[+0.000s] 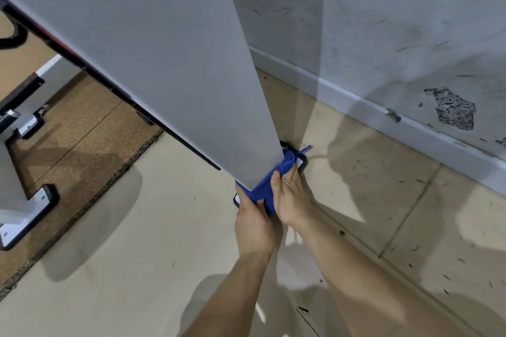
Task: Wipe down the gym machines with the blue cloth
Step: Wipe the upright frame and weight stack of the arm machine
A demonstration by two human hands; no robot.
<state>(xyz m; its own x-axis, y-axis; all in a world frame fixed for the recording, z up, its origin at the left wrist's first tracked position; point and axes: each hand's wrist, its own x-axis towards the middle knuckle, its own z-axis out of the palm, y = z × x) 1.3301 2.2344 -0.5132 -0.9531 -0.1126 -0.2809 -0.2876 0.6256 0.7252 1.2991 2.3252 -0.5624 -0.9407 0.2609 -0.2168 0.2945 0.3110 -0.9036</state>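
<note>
Gym machine base [30, 208], white with black end caps, is sitting at the far left on a brown speckled mat [90, 128], and a coiled black cable [13, 38] is hanging above it. A tall pale grey panel [164, 49] of a nearer machine is slanting down through the middle to the beige tiled floor [164, 227]. The blue cloth [264, 194] is lying wrapped around the bottom end of this panel, low near the floor. The left hand [253, 220] is gripping the cloth's lower left part, with its thumb lying on the fabric and its fingers hidden behind it. Just beside it, touching it, the right hand [290, 197] is clasping the cloth from the right, thumb laid across the front and fingers running along the far side. A black-edged foot [302, 163] is showing just past the cloth. Farther right, a white baseboard [356, 101] is running along a scuffed wall [397, 22] that is carrying a dark flaked patch [454, 109].
</note>
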